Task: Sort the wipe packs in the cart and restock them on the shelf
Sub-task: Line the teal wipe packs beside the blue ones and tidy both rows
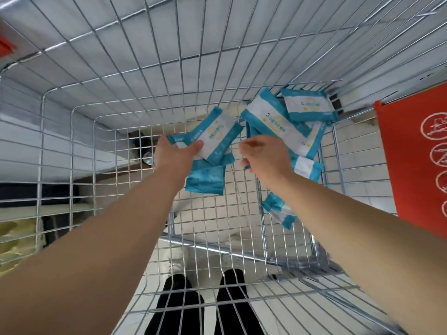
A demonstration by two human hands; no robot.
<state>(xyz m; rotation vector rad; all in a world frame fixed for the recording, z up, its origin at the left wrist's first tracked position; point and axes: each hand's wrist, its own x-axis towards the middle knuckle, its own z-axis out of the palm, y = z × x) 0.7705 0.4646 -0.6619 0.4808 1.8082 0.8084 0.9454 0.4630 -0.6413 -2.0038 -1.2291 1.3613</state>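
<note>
Left hand grips one wipe pack by its near end. My right hand is curled; I cannot tell if it pinches anything. It is nearer the pile, which lies just beyond its knuckles in the cart, top pack slanting crosswise.

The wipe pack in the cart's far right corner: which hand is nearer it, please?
Right. The right hand is just below-left of the corner pack; the left hand is farther left, gripping another pack.
</note>
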